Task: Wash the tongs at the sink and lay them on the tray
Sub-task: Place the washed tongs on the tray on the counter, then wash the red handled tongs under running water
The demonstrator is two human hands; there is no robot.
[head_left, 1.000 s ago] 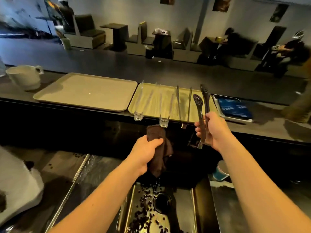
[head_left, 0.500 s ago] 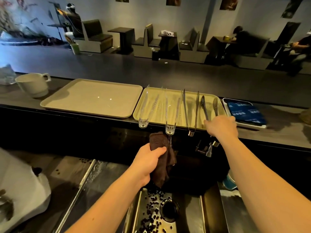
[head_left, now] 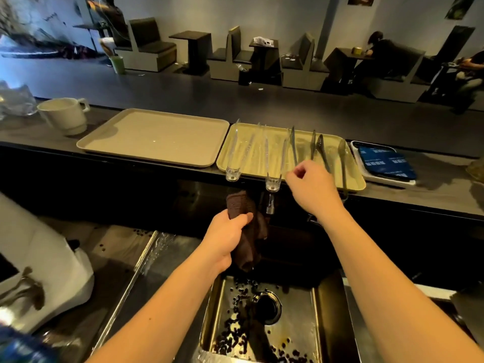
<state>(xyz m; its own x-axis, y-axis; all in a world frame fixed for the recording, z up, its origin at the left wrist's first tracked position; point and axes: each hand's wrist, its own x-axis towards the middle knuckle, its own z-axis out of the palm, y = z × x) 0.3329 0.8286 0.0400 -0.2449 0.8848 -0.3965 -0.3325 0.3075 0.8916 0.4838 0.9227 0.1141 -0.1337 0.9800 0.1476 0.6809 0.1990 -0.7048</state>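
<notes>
Since the earlier frames the right hand [head_left: 313, 191] has let go of the dark tongs [head_left: 332, 159] and drawn back toward the near edge of the tray [head_left: 235, 155]; a second ago it held them upright over the bench [head_left: 419, 197], and now they lie flat on the tray's right side with their perforated heads pointing away from the person. The hand hangs above the tray's front rim, its fingers [head_left: 297, 172] loosely curled and holding nothing, the thumb and forefinger close together. The tongs lie just beyond and to the right of those fingers; part of their handle end is hidden behind the hand, so whether the knuckles brush them cannot be told. To the left on the same tray lie metal tongs [head_left: 293, 146] and two clear tongs [head_left: 237, 158], the clear ones with their hinged ends overhanging the front rim. The left hand [head_left: 226, 239] stays over the sink [head_left: 301, 326], fingers wrapped tight round a brown cloth [head_left: 246, 231] that hangs down from the fist. Dark coffee beans [head_left: 235, 326] are scattered across the sink floor around the drain. A second, bare tray [head_left: 154, 137] sits to the left, touching the first, with a white cup [head_left: 65, 115] beyond it, and a small tray with blue packets [head_left: 385, 163] lies to the right.
</notes>
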